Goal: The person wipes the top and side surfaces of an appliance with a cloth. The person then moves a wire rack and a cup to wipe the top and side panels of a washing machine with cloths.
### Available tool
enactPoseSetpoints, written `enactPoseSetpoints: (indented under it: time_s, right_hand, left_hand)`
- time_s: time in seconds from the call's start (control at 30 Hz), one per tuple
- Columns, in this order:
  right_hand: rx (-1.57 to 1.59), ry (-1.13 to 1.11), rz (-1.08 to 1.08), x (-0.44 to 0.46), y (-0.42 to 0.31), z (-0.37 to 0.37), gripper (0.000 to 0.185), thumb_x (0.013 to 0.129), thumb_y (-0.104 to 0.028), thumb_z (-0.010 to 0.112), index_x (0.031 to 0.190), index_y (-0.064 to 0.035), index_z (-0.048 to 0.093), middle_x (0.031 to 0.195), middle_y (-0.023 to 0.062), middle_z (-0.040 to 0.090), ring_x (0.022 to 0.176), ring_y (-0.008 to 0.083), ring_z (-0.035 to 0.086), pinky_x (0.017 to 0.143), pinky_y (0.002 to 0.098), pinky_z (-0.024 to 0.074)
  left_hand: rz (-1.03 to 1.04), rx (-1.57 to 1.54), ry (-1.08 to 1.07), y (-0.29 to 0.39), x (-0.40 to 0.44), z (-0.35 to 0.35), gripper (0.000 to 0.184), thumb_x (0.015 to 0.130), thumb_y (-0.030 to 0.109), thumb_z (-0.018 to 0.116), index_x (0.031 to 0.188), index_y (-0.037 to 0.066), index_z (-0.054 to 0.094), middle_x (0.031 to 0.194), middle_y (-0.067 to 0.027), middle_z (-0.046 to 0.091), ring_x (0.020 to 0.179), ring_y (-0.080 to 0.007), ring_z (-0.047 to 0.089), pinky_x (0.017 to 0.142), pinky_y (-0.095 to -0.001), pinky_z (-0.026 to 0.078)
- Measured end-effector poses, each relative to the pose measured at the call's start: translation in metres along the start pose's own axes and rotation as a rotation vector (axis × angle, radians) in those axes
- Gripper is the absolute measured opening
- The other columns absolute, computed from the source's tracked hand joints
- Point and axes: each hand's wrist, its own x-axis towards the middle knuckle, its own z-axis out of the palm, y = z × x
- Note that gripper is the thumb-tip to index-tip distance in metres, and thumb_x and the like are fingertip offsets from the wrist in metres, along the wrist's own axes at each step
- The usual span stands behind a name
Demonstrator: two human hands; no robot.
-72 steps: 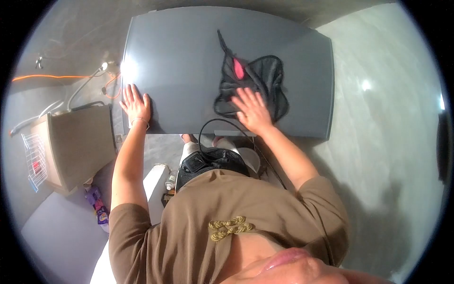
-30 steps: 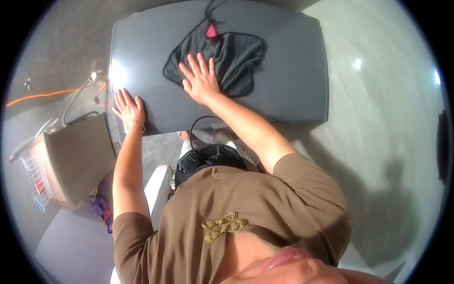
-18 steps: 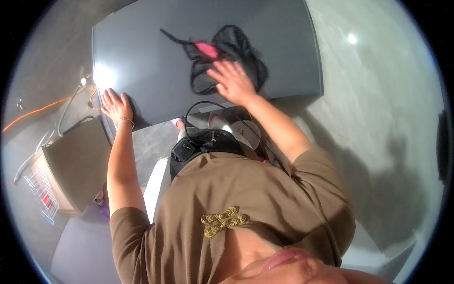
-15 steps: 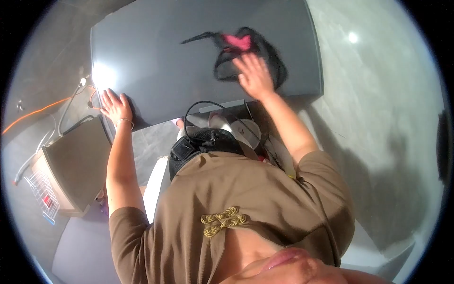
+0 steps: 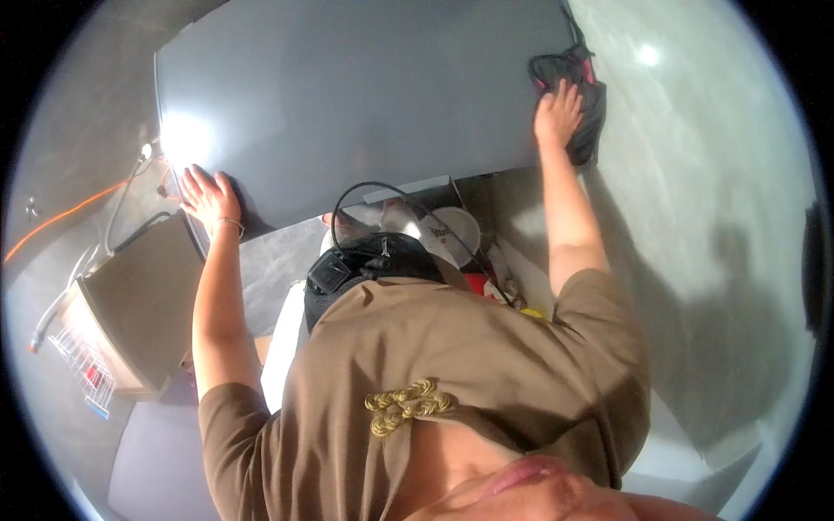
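Observation:
Under my right hand (image 5: 560,115) is a crumpled black fabric item with pink patches (image 5: 589,108), which reaches the right edge of the dark grey tabletop (image 5: 365,95). The fingers of that hand are stretched out and press on the fabric rather than wrapping round it. I cannot tell what kind of item it is. At the table's near left corner, my left hand (image 5: 210,198) lies flat with its fingers spread, close to a bright patch of reflected light.
A small cabinet (image 5: 135,300) with a white wire rack (image 5: 85,360) stands at the left. An orange cable (image 5: 78,207) and a grey cord (image 5: 113,208) run along the wall there. Below the table's near edge are a black pouch (image 5: 382,256) at my waist and a round white container (image 5: 456,230).
My right hand has swept the black fabric item from the middle of the tabletop to its right edge. My left hand has stayed at the left corner.

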Motion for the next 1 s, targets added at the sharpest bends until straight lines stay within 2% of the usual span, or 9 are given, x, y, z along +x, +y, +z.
enactPoseSetpoints:
  time_s: [0.03, 0.1, 0.23, 0.43, 0.57, 0.63, 0.67, 0.7, 1.0]
  right_hand:
    - [-0.013, 0.009, 0.009, -0.009, -0.015, 0.004, 0.058, 0.096, -0.039, 0.033, 0.150, -0.0161, 0.031, 0.157, 0.0140, 0.022, 0.145, 0.0353, 0.017, 0.115, 0.0569, 0.0141]
    - [0.013, 0.027, -0.089, -0.032, -0.051, 0.009, 0.059, 0.096, -0.038, 0.035, 0.149, -0.0131, 0.032, 0.157, 0.0179, 0.021, 0.145, 0.0390, 0.016, 0.113, 0.0603, 0.0135]
    - [-0.002, 0.010, -0.289, -0.086, -0.137, 0.002, 0.060, 0.095, -0.039, 0.037, 0.148, -0.0119, 0.034, 0.157, 0.0196, 0.019, 0.145, 0.0410, 0.013, 0.114, 0.0604, 0.0096]
    - [0.168, -0.168, -0.578, -0.166, -0.222, -0.027, 0.059, 0.094, -0.040, 0.039, 0.148, -0.0171, 0.034, 0.158, 0.0159, 0.017, 0.146, 0.0380, 0.011, 0.115, 0.0599, 0.0057]
    - [0.276, -0.281, -0.882, -0.188, -0.222, -0.041, 0.057, 0.092, -0.039, 0.047, 0.146, -0.0246, 0.039, 0.158, 0.0118, 0.020, 0.145, 0.0341, 0.018, 0.115, 0.0593, 0.0111]
    - [0.345, -0.224, -1.010, -0.170, -0.210, -0.035, 0.054, 0.092, -0.038, 0.046, 0.146, -0.0283, 0.040, 0.158, 0.0077, 0.021, 0.145, 0.0312, 0.019, 0.116, 0.0555, 0.0131]
    - [0.340, -0.350, -1.008, -0.159, -0.200, -0.038, 0.052, 0.094, -0.038, 0.045, 0.145, -0.0309, 0.040, 0.158, 0.0042, 0.022, 0.146, 0.0275, 0.020, 0.117, 0.0510, 0.0154]
    - [0.289, -0.308, -1.015, -0.148, -0.191, -0.035, 0.052, 0.095, -0.038, 0.044, 0.146, -0.0314, 0.038, 0.158, 0.0033, 0.023, 0.145, 0.0259, 0.021, 0.118, 0.0478, 0.0161]
    - [0.118, -0.050, -0.649, -0.023, -0.104, -0.013, 0.050, 0.098, -0.036, 0.034, 0.147, -0.0290, 0.036, 0.155, 0.0088, 0.031, 0.144, 0.0291, 0.024, 0.117, 0.0500, 0.0178]
  left_hand:
    - [-0.004, -0.002, -0.011, 0.000, 0.000, -0.001, 0.067, 0.097, 0.047, 0.033, 0.152, 0.011, 0.022, 0.159, -0.0101, 0.016, 0.148, -0.0262, 0.011, 0.114, -0.0580, 0.013]
    - [-0.009, -0.005, -0.018, 0.001, 0.001, -0.004, 0.067, 0.097, 0.047, 0.034, 0.152, 0.011, 0.022, 0.159, -0.0104, 0.016, 0.148, -0.0263, 0.011, 0.114, -0.0580, 0.013]
    - [-0.016, -0.003, -0.026, 0.004, 0.002, -0.008, 0.067, 0.096, 0.043, 0.038, 0.150, 0.008, 0.023, 0.158, -0.0116, 0.020, 0.147, -0.0259, 0.012, 0.114, -0.0589, 0.012]
    - [-0.018, -0.004, -0.014, 0.003, 0.002, -0.010, 0.067, 0.097, 0.046, 0.034, 0.152, 0.010, 0.022, 0.159, -0.0109, 0.017, 0.148, -0.0257, 0.012, 0.115, -0.0566, 0.010]
    - [-0.012, -0.003, -0.021, -0.001, 0.000, -0.010, 0.067, 0.097, 0.047, 0.033, 0.152, 0.010, 0.021, 0.159, -0.0100, 0.017, 0.148, -0.0249, 0.012, 0.116, -0.0542, 0.009]
    - [-0.004, 0.001, -0.018, -0.002, 0.002, -0.009, 0.067, 0.097, 0.047, 0.032, 0.153, 0.011, 0.020, 0.159, -0.0097, 0.017, 0.148, -0.0247, 0.012, 0.117, -0.0535, 0.008]
    - [-0.002, -0.011, -0.028, -0.003, 0.002, -0.009, 0.067, 0.097, 0.046, 0.034, 0.152, 0.009, 0.021, 0.159, -0.0107, 0.017, 0.148, -0.0253, 0.011, 0.116, -0.0547, 0.009]
    - [-0.002, -0.021, -0.042, -0.003, 0.003, -0.009, 0.067, 0.096, 0.044, 0.035, 0.151, 0.008, 0.022, 0.159, -0.0118, 0.017, 0.148, -0.0259, 0.009, 0.116, -0.0559, 0.009]
    - [-0.022, -0.022, -0.054, 0.000, 0.002, -0.013, 0.066, 0.096, 0.044, 0.037, 0.151, 0.009, 0.023, 0.159, -0.0109, 0.018, 0.148, -0.0253, 0.011, 0.115, -0.0563, 0.012]
